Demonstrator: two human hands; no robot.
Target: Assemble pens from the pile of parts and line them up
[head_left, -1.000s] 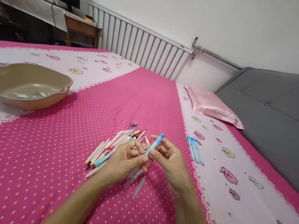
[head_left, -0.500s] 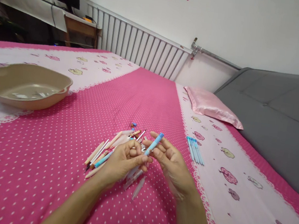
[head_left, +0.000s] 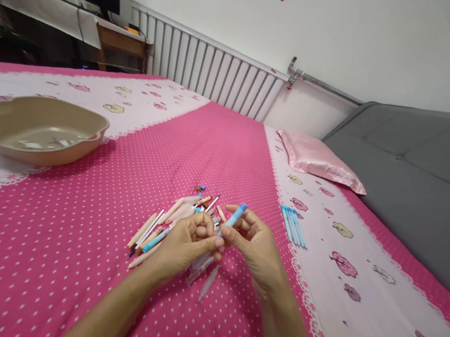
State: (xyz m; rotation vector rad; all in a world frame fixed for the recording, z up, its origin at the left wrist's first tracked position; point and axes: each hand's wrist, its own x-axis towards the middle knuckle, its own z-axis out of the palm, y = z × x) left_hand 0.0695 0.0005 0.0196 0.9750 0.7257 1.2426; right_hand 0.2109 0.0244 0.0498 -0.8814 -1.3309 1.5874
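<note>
Between my two hands is a light-blue pen barrel (head_left: 236,215) with a darker blue end, tilted up to the right. My right hand (head_left: 254,243) pinches it between thumb and fingers. At its lower end, my left hand (head_left: 193,241) is closed with thumb and fingertips together; a bit of blue shows there, mostly hidden by the fingers. Beneath and left of the hands lies a loose pile of pen parts (head_left: 170,211): peach and brown barrels, thin white refills, another blue barrel (head_left: 156,240) and clear pieces (head_left: 207,284).
Several light-blue pens (head_left: 294,227) lie side by side right of my hands. A beige basin (head_left: 67,152) with a few white bits inside stands at left. Small blue and brown pieces (head_left: 200,189) lie beyond the pile. A pink pillow (head_left: 320,161) rests by the grey headboard (head_left: 413,170).
My right hand's thumb and fingers have shifted on the blue barrel and closed further around it. The barrel has turned slightly and moved a little right. My left hand stays nearly in place.
</note>
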